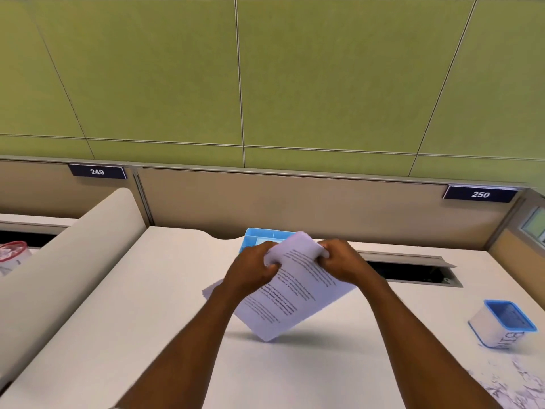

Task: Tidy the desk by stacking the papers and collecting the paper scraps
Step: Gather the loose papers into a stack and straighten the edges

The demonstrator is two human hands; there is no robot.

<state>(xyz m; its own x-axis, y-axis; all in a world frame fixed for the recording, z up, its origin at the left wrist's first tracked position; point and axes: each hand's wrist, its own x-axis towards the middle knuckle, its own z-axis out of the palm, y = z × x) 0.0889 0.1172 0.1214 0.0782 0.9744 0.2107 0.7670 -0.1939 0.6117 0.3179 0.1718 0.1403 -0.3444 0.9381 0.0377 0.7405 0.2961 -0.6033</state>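
The left hand and right hand grip the white printed paper stack; white paper scraps lie at 4 o'clock, nearer the right.

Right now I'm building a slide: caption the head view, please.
Left grip and right grip hold papers over the desk; tray behind, bin and scraps right.

An open-plan office: a white table backed by a low beige partition, with green wall panels filling the upper frame. A dark number plate reads 249 at left, another plate reads 250 at right, marking neighbouring workstations. A cable slot is cut into the table.
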